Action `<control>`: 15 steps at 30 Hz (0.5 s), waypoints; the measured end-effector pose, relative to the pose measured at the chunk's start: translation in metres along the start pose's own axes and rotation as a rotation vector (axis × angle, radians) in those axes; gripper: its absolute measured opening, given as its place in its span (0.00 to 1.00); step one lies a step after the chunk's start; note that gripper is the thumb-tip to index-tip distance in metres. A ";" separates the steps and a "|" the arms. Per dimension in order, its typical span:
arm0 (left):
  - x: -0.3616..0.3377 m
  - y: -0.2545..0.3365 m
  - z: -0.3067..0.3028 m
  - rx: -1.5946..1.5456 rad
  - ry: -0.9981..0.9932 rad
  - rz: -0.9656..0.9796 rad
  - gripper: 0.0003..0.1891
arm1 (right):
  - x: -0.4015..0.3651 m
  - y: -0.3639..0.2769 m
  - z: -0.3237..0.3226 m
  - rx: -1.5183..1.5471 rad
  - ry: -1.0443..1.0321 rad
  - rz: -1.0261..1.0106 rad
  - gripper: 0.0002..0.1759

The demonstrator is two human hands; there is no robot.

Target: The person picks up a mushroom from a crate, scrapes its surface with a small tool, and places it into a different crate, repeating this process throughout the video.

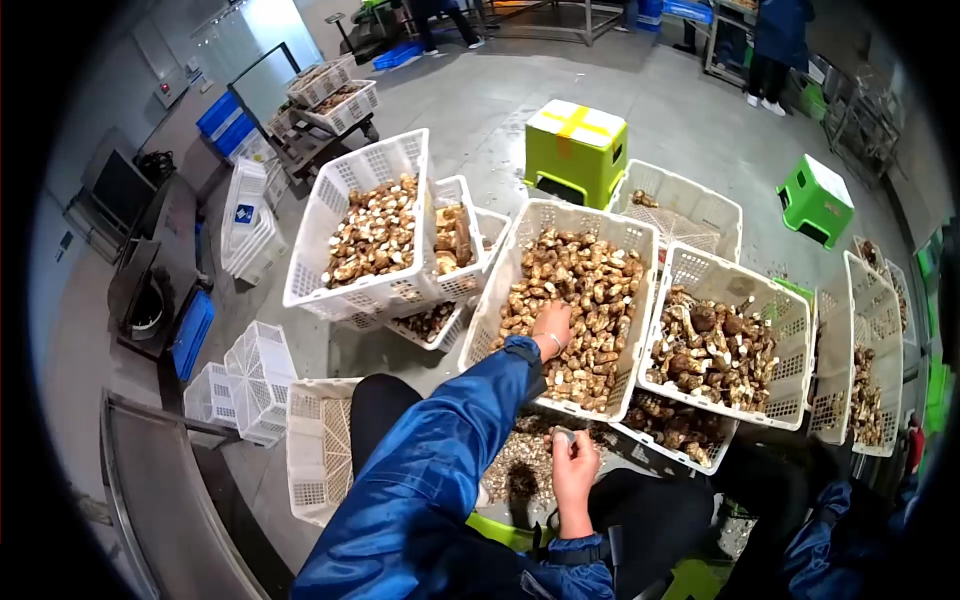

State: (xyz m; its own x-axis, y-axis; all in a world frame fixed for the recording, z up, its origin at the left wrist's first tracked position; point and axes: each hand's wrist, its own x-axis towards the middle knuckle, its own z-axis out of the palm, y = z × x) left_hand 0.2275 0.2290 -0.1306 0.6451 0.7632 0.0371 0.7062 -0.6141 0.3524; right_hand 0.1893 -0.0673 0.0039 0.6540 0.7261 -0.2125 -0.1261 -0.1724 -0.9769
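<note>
My left hand reaches into a white plastic crate heaped with brown-and-white mushrooms. Its fingers are bunched and point down among them; I cannot tell what is in their grip. A dark blue sleeve covers that arm. Closer to my body, my right hand is closed around a small tool with a rounded grey end, just off the crate's near side. Beneath it, pale trimmings litter the floor between my knees.
To the right, another crate of mushrooms rests over a lower one. Stacked crates with mushrooms stand left. Green stools are beyond. A white crate sits by my left knee. Someone's blue sleeve shows lower right.
</note>
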 end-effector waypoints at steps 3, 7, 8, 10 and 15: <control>0.027 0.005 0.034 0.095 -0.074 -0.148 0.20 | 0.003 -0.008 0.001 0.054 0.009 0.004 0.07; 0.035 0.000 0.032 0.093 -0.112 -0.090 0.21 | 0.006 -0.023 0.001 0.153 0.058 0.020 0.13; 0.036 -0.003 0.025 0.049 -0.130 -0.076 0.22 | 0.006 -0.023 0.001 0.170 0.059 0.037 0.12; 0.039 -0.014 0.020 -0.034 -0.162 -0.048 0.24 | 0.005 -0.018 -0.003 0.062 0.009 0.061 0.06; 0.025 -0.027 0.002 -0.212 -0.133 -0.169 0.25 | 0.006 0.006 -0.002 0.157 -0.008 0.072 0.06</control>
State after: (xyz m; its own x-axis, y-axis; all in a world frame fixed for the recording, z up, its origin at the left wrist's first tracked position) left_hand 0.2249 0.2646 -0.1408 0.5663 0.8093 -0.1559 0.7388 -0.4146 0.5313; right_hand 0.1939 -0.0649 -0.0036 0.6330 0.7211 -0.2817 -0.2877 -0.1188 -0.9503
